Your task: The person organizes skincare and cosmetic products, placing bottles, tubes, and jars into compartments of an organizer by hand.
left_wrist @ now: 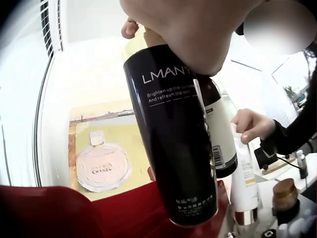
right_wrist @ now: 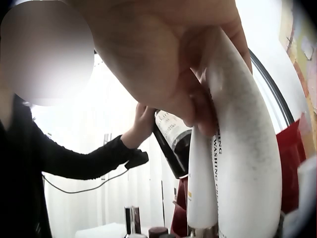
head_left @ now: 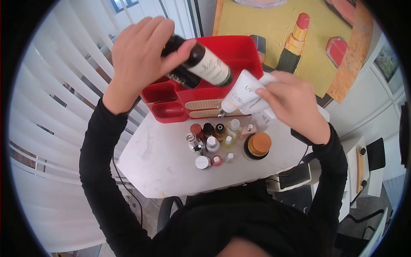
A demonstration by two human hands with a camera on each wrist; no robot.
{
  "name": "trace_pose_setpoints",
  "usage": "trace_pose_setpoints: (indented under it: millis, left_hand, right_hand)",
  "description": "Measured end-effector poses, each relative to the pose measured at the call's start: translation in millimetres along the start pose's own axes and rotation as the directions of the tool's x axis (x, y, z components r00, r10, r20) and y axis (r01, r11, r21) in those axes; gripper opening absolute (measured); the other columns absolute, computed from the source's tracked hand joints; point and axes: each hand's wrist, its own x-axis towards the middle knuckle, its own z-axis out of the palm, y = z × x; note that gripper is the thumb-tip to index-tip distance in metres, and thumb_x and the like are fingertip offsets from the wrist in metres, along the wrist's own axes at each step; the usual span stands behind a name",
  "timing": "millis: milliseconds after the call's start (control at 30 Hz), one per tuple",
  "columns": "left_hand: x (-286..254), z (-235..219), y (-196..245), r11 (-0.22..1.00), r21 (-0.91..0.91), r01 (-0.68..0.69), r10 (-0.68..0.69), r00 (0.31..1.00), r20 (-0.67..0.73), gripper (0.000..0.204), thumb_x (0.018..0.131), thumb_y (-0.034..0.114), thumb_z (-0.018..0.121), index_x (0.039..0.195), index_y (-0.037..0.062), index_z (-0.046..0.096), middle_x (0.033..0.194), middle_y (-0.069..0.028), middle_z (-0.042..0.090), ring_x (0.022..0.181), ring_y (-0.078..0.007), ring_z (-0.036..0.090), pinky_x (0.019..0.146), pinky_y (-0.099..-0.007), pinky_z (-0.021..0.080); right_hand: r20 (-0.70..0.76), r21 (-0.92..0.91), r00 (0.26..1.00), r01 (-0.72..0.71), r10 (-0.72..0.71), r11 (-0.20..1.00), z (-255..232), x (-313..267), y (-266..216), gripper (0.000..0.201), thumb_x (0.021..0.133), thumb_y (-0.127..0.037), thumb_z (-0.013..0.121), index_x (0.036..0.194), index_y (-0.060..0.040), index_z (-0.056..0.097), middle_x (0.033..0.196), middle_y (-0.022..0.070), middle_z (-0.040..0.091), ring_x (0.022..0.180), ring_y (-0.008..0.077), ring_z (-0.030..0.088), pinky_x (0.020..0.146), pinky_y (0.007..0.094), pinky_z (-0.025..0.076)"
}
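My left hand [head_left: 143, 53] grips two bottles, tilted, over the red organizer [head_left: 233, 43]. One is a dark brown bottle with a cream label [head_left: 209, 67]; the other is a tall black bottle [left_wrist: 173, 134] with white lettering. To the right, my right hand [head_left: 297, 100] pinches two white squeeze tubes by their upper ends, caps pointing down. The slimmer white tube [head_left: 239, 93] has a silver cap and hangs in front of the organizer's right part. A wider washing-cream tube [right_wrist: 247, 139] is beside it, partly behind the fingers in the head view.
Several small bottles and jars, among them a silver-capped bottle [head_left: 194, 143] and a white-lidded jar [head_left: 203, 162], stand on the white marbled table [head_left: 158, 171]. A jar with an orange-brown lid [head_left: 260, 143] is to their right. Behind the organizer leans a lipstick painting [head_left: 265, 21].
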Motion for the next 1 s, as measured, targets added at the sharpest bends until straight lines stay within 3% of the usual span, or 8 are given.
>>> trace_pose_setpoints:
  millis: [267, 333, 400, 467, 533, 633, 733, 1000]
  left_hand:
    - [11.9, 83.9, -27.3, 0.994, 0.029, -0.107, 0.109, 0.991, -0.076, 0.038, 0.086, 0.045, 0.069, 0.075, 0.0107, 0.055, 0.064, -0.0037, 0.053, 0.059, -0.0194, 0.056, 0.055, -0.0301, 0.043]
    - [9.2, 105.1, -33.0, 0.995, 0.033, -0.094, 0.094, 0.996, 0.014, 0.038, 0.087, 0.044, 0.066, 0.076, 0.01, 0.057, 0.065, -0.0043, 0.054, 0.061, -0.0208, 0.058, 0.058, -0.0314, 0.045]
    - [6.4, 121.2, -38.8, 0.99, -0.049, -0.129, 0.135, 0.981, 0.143, 0.034, 0.085, 0.038, 0.07, 0.079, 0.0074, 0.057, 0.068, -0.0072, 0.054, 0.063, -0.0249, 0.057, 0.058, -0.0342, 0.045]
    - [1.5, 128.8, -37.2, 0.991, -0.041, -0.126, 0.132, 0.975, 0.181, 0.034, 0.085, 0.038, 0.069, 0.079, 0.0066, 0.058, 0.07, -0.0077, 0.055, 0.067, -0.0249, 0.059, 0.063, -0.0352, 0.047]
    - [-3.2, 132.3, -35.7, 0.991, -0.008, -0.133, 0.131, 0.956, 0.261, 0.038, 0.087, 0.045, 0.064, 0.078, 0.0088, 0.059, 0.073, -0.0047, 0.058, 0.073, -0.0217, 0.06, 0.065, -0.0335, 0.047]
    - [-8.9, 135.7, -34.4, 0.994, -0.018, -0.11, 0.11, 0.957, 0.27, 0.036, 0.085, 0.042, 0.067, 0.079, 0.0072, 0.058, 0.074, -0.0061, 0.058, 0.074, -0.0229, 0.06, 0.068, -0.0338, 0.047]
    - [-16.3, 139.4, -33.2, 0.996, -0.035, -0.086, 0.092, 0.959, 0.268, 0.037, 0.084, 0.041, 0.068, 0.079, 0.0055, 0.057, 0.074, -0.0081, 0.057, 0.074, -0.0244, 0.06, 0.069, -0.035, 0.048]
    - [-30.3, 152.7, -27.2, 0.999, -0.034, -0.015, 0.026, 0.935, 0.353, 0.038, 0.082, 0.042, 0.069, 0.083, 0.0055, 0.057, 0.077, -0.0077, 0.059, 0.075, -0.0242, 0.06, 0.071, -0.0345, 0.049]
  right_hand:
    - [-0.201, -0.052, 0.978, -0.068, 0.056, 0.996, -52.3, 33.4, -0.3, 0.025, 0.088, -0.021, 0.068, 0.076, 0.0001, 0.068, 0.069, 0.0131, 0.056, 0.059, 0.0308, 0.058, 0.055, 0.0382, 0.042]
    - [-0.246, -0.077, 0.968, -0.064, 0.043, 0.995, -50.8, 45.9, 8.5, 0.028, 0.09, -0.026, 0.065, 0.078, -0.0008, 0.07, 0.067, 0.014, 0.06, 0.06, 0.0308, 0.06, 0.055, 0.0383, 0.044]
    - [-0.231, -0.029, 0.97, -0.079, 0.07, 0.996, -45.9, 59.3, 18.7, 0.025, 0.089, -0.02, 0.068, 0.08, 0.0031, 0.068, 0.072, 0.0112, 0.06, 0.062, 0.0229, 0.058, 0.06, 0.0312, 0.044]
    - [-0.257, -0.046, 0.965, -0.066, 0.052, 0.997, -31.2, 72.6, 37.0, 0.028, 0.09, -0.025, 0.067, 0.083, 0.0018, 0.07, 0.075, 0.0116, 0.062, 0.068, 0.0253, 0.061, 0.062, 0.0332, 0.046]
    - [-0.233, -0.142, 0.965, -0.155, 0.119, 0.978, -16.7, 85.8, 52.1, 0.031, 0.09, -0.029, 0.066, 0.087, 0.0004, 0.072, 0.078, 0.0137, 0.064, 0.071, 0.0289, 0.064, 0.065, 0.0357, 0.049]
    - [-0.248, -0.06, 0.952, -0.199, 0.179, 0.978, 7.8, 104.5, 63.9, 0.034, 0.09, -0.035, 0.064, 0.09, -0.0019, 0.073, 0.078, 0.0152, 0.065, 0.072, 0.0312, 0.065, 0.067, 0.0388, 0.05]
    - [-0.169, -0.142, 0.963, -0.236, 0.212, 0.961, 27.0, 119.9, 75.0, 0.034, 0.089, -0.035, 0.063, 0.089, -0.0031, 0.074, 0.077, 0.0155, 0.066, 0.073, 0.0327, 0.065, 0.067, 0.0408, 0.05]
    - [-0.023, -0.214, 0.986, -0.164, 0.163, 0.963, 72.3, 138.8, 97.1, 0.031, 0.089, -0.033, 0.062, 0.081, -0.0045, 0.073, 0.077, 0.0149, 0.067, 0.076, 0.0345, 0.065, 0.068, 0.0438, 0.05]
